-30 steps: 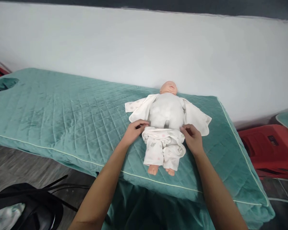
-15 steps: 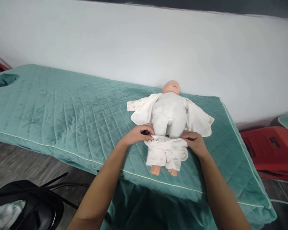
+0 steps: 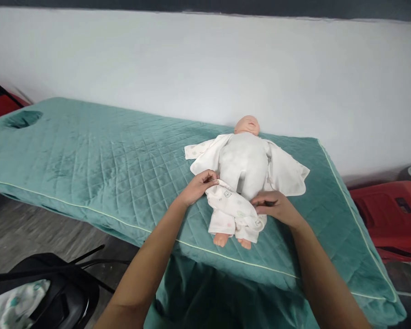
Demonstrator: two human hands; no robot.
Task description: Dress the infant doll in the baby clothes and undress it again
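Note:
A baby doll [image 3: 244, 153] with a white cloth body lies on its back, head toward the wall and feet toward me. Its white jacket [image 3: 287, 173] is spread open on both sides, with the arms inside the sleeves. White printed trousers [image 3: 231, 203] are bunched around its lower legs, and both feet poke out of the cuffs. My left hand [image 3: 201, 185] pinches the trousers' waistband at the left. At the right, my right hand [image 3: 276, 205] has thumb and fingers closed at the waistband's edge by the doll's leg.
The doll rests on a green quilted massage bed [image 3: 123, 160] with a face hole [image 3: 23, 119] at far left. A white wall [image 3: 157, 64] stands behind. A red plastic object [image 3: 390, 214] is at right; a black chair [image 3: 68, 292] with patterned cloth [image 3: 20, 304] stands lower left.
My left hand has drawn the waistband's left side up along the doll's leg. My right hand has shifted slightly lower and inward, so the trousers now slant. The view has turned slightly left.

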